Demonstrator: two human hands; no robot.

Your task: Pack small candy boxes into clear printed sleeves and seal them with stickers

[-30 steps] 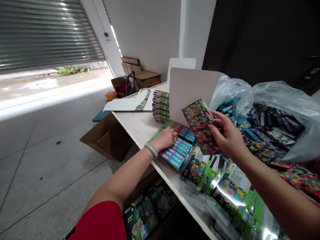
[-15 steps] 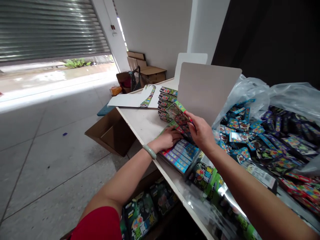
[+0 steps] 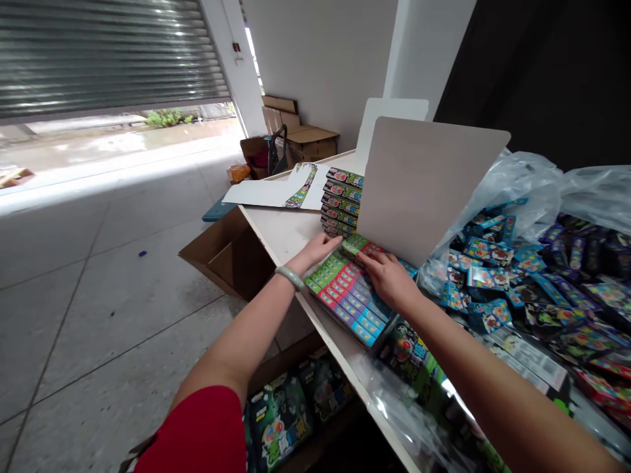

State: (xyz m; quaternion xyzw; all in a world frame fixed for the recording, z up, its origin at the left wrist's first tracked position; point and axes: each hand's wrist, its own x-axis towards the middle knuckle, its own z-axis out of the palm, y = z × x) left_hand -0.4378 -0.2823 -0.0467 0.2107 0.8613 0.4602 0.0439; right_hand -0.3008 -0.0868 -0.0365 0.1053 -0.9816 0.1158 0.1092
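Observation:
A shallow display box (image 3: 377,347) on the table holds lines of small candy boxes (image 3: 340,289) in green, red, purple and blue. Along its far side lies another row of small candy boxes (image 3: 355,245), sitting a little higher than the rest. My left hand (image 3: 318,249), below a pale bangle, has its fingers stretched out to the green left end of this row. Fingers extended, my right hand (image 3: 389,279) rests on the row's near edge and top; its thumb is hidden. Behind them stands the raised pale lid (image 3: 428,184).
Stacked dark printed cartons (image 3: 342,197) stand beyond the left hand, near a flat white cardboard piece (image 3: 259,192). Plastic bags of blue and purple packets (image 3: 488,279) lie to the right. An open brown carton (image 3: 221,256) sits beside the table, with printed packs (image 3: 279,420) below its edge.
The row of small boxes that my right hand held tilted up now lies down at the far side of the display box. My left hand has shifted from inside the box to its far left corner.

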